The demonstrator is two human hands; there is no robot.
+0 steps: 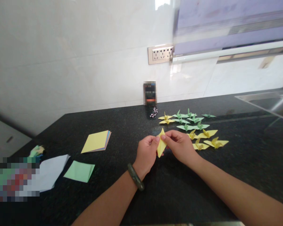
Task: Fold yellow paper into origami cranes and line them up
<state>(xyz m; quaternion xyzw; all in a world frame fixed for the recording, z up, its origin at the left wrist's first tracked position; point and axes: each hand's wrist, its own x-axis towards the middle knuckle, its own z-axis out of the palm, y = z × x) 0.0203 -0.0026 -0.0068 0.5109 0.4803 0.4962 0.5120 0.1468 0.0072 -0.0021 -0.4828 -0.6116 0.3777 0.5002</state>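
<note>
A yellow folded paper (pixel 162 146), diamond-shaped with a crease down its middle, is held upright between both hands above the dark counter. My left hand (pixel 147 152), with a dark green bangle (pixel 135 176) on its wrist, pinches the left edge with the thumb on the front. On the other side my right hand (pixel 180 146) grips the right edge, thumb pressed near the centre. The fingers behind the paper are mostly hidden. Just beyond and to the right stand several yellow paper cranes (pixel 216 142) and several green paper cranes (pixel 186 126) in rows.
A stack of coloured paper squares (pixel 94 142), yellow on top, lies left on the counter (pixel 122 194). Nearer are a green sheet (pixel 79 171) and white papers (pixel 53 172). A phone-like object (pixel 150 93) leans on the wall beneath sockets (pixel 162 54). A metal sink (pixel 273 102) is at right.
</note>
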